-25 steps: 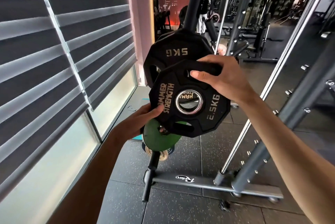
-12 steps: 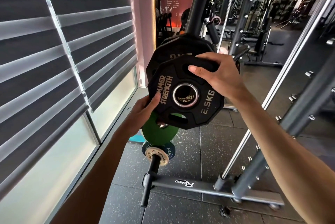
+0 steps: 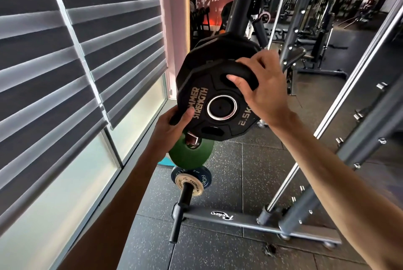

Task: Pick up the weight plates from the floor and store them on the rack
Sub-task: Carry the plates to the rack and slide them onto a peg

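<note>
Where the task's plate is: the black many-sided rubber 2.5 kg weight plate (image 3: 197, 103) is off the floor and up at the rack, held face-on between both hands.
Left hand (image 3: 174, 125): grips the plate's lower left rim. The thumb (image 3: 187, 114) presses flat on the face; the fingers curl behind and cannot be seen.
Right hand (image 3: 266, 93): pinches the upper right rim, thumb tip (image 3: 234, 79) in a grip slot, fingers curled over the top edge.
Reason for grip: opposite holds likely keep the plate square to the peg so that the bore does not bind.
Bore: a dark round end fills the steel-ringed hole, so the plate appears to be on the peg; how far on cannot be told.
Behind: a larger black rubber plate (image 3: 218, 49) sits just behind it, the probable stop.
Below: a green disc plate (image 3: 192, 154), then a blue disc plate (image 3: 205, 177) on a lower black peg (image 3: 185, 195), all clear of the held plate.
Rack: black upright post (image 3: 242, 1) on a grey steel base bar (image 3: 239, 221).
Obstructions: grey slatted window blinds (image 3: 87, 51) stand close on the left and a slanted grey frame (image 3: 359, 117) on the right; neither touches the arms.
Beyond: dim gym machines, detail unclear.
</note>
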Demonstrator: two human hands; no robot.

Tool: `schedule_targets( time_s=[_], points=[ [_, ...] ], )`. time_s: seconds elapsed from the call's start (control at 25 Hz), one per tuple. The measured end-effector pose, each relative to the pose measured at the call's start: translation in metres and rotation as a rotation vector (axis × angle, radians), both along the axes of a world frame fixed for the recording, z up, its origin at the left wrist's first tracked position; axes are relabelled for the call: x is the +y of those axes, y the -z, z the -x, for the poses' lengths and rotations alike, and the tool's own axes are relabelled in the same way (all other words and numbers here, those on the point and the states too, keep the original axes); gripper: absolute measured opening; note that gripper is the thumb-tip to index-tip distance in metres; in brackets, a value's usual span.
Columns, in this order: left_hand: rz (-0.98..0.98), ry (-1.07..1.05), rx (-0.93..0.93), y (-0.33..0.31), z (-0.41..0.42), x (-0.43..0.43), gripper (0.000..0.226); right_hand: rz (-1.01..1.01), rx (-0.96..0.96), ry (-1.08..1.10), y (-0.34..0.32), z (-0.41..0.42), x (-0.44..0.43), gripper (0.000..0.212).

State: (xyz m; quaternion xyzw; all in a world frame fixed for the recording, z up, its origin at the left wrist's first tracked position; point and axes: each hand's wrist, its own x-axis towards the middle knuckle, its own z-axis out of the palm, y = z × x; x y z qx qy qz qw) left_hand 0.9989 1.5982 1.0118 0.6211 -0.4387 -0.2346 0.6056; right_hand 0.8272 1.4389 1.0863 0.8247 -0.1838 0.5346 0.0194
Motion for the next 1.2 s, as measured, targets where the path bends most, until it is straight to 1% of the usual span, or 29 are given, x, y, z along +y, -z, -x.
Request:
schedule_targets(
  time_s=[0.04, 0.12, 0.2, 0.28, 0.4, 0.44, 0.52, 0.6, 0.64, 0.72, 0.76, 0.84, 0.88, 0.92, 1.0, 1.08, 1.12, 1.16, 1.2],
  points=[
    [-0.014, -0.023, -0.017, 0.002, -0.002, 0.0, 0.048, 0.058, -0.042, 0.038, 0.001, -0.003, 0.0, 0.042],
    [-0.054, -0.045, -0.029, 0.006, -0.005, -0.002, 0.058, 0.146, -0.118, 0.087, -0.003, -0.009, -0.001, 0.047],
    [-0.113, -0.083, -0.056, 0.009, -0.005, -0.006, 0.066, 0.214, -0.138, 0.118, -0.007, -0.014, -0.005, 0.054],
    [-0.163, -0.139, -0.068, 0.01, -0.002, -0.014, 0.065, 0.23, -0.113, 0.134, -0.005, -0.018, -0.01, 0.056],
    [-0.213, -0.158, -0.006, 0.011, 0.0, -0.023, 0.07, 0.205, -0.096, 0.134, -0.003, -0.022, -0.014, 0.056],
    [-0.22, -0.137, 0.016, 0.014, -0.001, -0.022, 0.066, 0.202, -0.108, 0.132, -0.002, -0.023, -0.012, 0.054],
    [-0.251, -0.1, -0.012, 0.025, -0.002, -0.017, 0.053, 0.222, -0.163, 0.087, 0.002, -0.024, 0.001, 0.043],
    [-0.335, -0.092, -0.075, 0.043, -0.002, -0.01, 0.04, 0.206, -0.203, -0.063, 0.018, -0.028, 0.031, 0.028],
    [-0.373, -0.108, -0.074, 0.053, -0.002, -0.006, 0.036, 0.176, -0.191, -0.161, 0.033, -0.032, 0.051, 0.021],
    [-0.439, -0.169, 0.021, 0.077, -0.006, 0.001, 0.034, 0.028, -0.059, -0.329, 0.074, -0.036, 0.089, 0.013],
    [-0.477, -0.2, 0.094, 0.09, -0.009, 0.005, 0.035, -0.09, 0.054, -0.352, 0.101, -0.038, 0.104, 0.013],
    [-0.541, -0.216, 0.203, 0.114, -0.017, 0.009, 0.033, -0.34, 0.314, -0.294, 0.155, -0.036, 0.127, 0.018],
    [-0.563, -0.234, 0.24, 0.126, -0.021, 0.009, 0.031, -0.454, 0.429, -0.26, 0.183, -0.036, 0.134, 0.026],
    [-0.588, -0.269, 0.27, 0.135, -0.023, 0.009, 0.03, -0.557, 0.529, -0.243, 0.208, -0.037, 0.139, 0.039],
    [-0.644, -0.337, 0.335, 0.151, -0.025, 0.007, 0.035, -0.742, 0.701, -0.25, 0.254, -0.046, 0.142, 0.065],
    [-0.663, -0.355, 0.406, 0.163, -0.025, 0.004, 0.039, -0.847, 0.822, -0.273, 0.286, -0.057, 0.142, 0.078],
    [-0.662, -0.357, 0.438, 0.169, -0.026, 0.002, 0.036, -0.86, 0.831, -0.278, 0.297, -0.062, 0.142, 0.078],
    [-0.663, -0.355, 0.463, 0.177, -0.027, -0.001, 0.03, -0.845, 0.823, -0.251, 0.307, -0.066, 0.141, 0.072],
    [-0.67, -0.354, 0.487, 0.185, -0.029, -0.005, 0.024, -0.804, 0.805, -0.203, 0.311, -0.069, 0.138, 0.062]
  ],
)
